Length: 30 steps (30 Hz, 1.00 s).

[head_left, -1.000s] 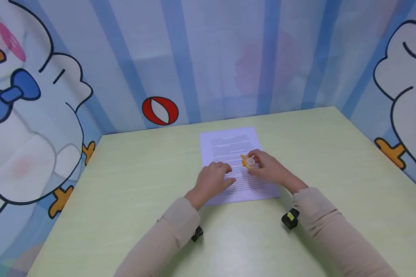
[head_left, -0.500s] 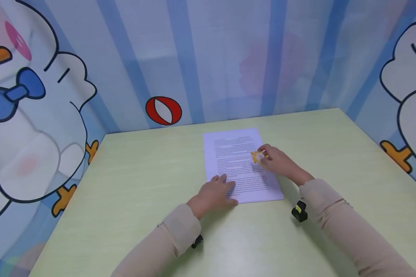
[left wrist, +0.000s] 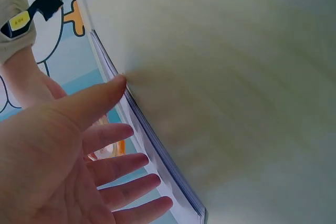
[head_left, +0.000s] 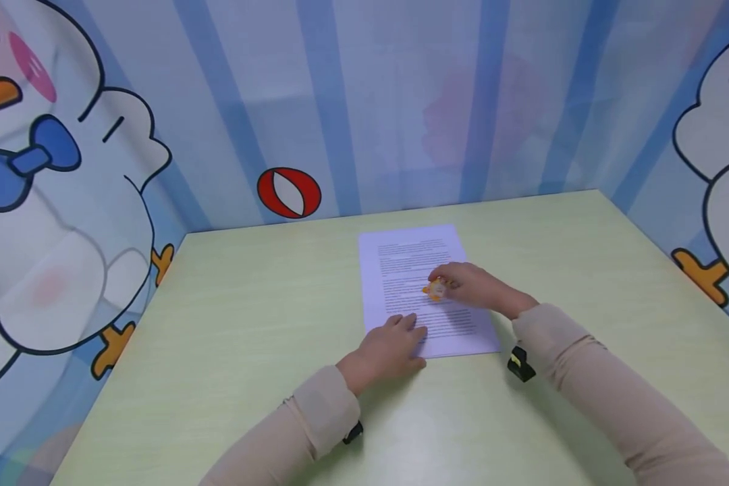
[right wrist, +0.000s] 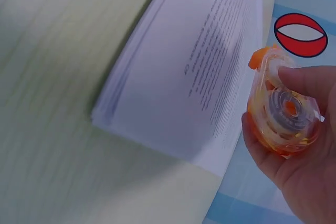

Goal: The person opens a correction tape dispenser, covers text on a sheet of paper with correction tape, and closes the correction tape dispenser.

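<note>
My right hand [head_left: 480, 287] holds a clear and orange correction tape [right wrist: 286, 111] over the middle of the printed page. Its thumb lies on one flat side and its fingers wrap the other, the orange tip [right wrist: 258, 57] pointing away from the palm. Under it lies a stack of white paper [head_left: 373, 304], several sheets thick at the edge, with lines of black text. Down at the lower left corner of the stack, my left hand [head_left: 385, 351] rests with fingers spread on the sheet and its thumb at the near edge.
The stack lies on a pale green table [head_left: 267, 297]. Behind it rises a blue striped backdrop [head_left: 395, 115] with cartoon birds and a red ball print [head_left: 288, 192]. Each wrist wears a small black camera, such as the right one [head_left: 520, 364].
My left hand has come down from over the page to its near lower left edge. The right hand moved up and right with the correction tape, then back left and down over the text.
</note>
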{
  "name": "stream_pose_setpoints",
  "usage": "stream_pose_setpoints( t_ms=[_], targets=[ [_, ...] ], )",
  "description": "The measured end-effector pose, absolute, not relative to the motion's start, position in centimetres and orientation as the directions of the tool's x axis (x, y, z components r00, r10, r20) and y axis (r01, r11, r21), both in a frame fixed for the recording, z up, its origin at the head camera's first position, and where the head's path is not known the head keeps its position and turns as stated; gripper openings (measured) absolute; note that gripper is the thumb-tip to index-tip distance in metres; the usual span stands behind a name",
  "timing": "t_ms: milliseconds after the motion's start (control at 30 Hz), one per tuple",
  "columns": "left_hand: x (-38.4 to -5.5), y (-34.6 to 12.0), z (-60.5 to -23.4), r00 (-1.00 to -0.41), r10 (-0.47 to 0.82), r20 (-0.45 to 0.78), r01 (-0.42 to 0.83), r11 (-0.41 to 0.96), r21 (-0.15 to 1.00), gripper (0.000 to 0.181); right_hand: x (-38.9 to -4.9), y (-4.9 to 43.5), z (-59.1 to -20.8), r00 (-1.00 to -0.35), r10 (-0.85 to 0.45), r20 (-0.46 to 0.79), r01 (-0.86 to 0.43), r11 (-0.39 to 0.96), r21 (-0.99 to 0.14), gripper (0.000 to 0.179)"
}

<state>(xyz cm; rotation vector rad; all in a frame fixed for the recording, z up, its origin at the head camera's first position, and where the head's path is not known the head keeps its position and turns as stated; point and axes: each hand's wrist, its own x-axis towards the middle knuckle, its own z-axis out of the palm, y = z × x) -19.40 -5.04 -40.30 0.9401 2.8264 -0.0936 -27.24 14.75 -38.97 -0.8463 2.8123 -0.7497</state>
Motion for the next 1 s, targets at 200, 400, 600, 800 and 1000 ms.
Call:
stream_pose_setpoints(
  t_ms=[200, 400, 600, 800, 1000],
  targets=[
    [-19.0, -4.8, -40.4, -0.775, 0.615, -0.145, 0.627, 0.777, -0.056, 0.039, -27.1, 13.4, -38.6, -0.786, -0.618, -0.001, -0.575, 0.732, -0.367, 0.03],
    [-18.7, -4.8, -40.2, -0.765, 0.624, -0.155, 0.64, 0.764, -0.081, 0.037, -27.1, 12.0, -38.5, -0.738, -0.673, -0.051, -0.632, 0.715, -0.298, 0.029],
    [-18.6, -4.6, -40.2, -0.764, 0.629, -0.147, 0.644, 0.757, -0.107, 0.036, -27.0, 10.9, -38.1, -0.717, -0.695, -0.049, -0.669, 0.707, -0.23, 0.029],
    [-18.6, -4.5, -40.1, -0.762, 0.626, -0.166, 0.645, 0.754, -0.122, 0.037, -27.0, 10.3, -38.0, -0.72, -0.691, -0.064, -0.667, 0.715, -0.206, 0.03],
    [-18.7, -4.6, -40.1, -0.758, 0.629, -0.17, 0.649, 0.754, -0.103, 0.036, -27.1, 9.9, -38.1, -0.711, -0.701, -0.05, -0.682, 0.705, -0.195, 0.027]
  ],
)
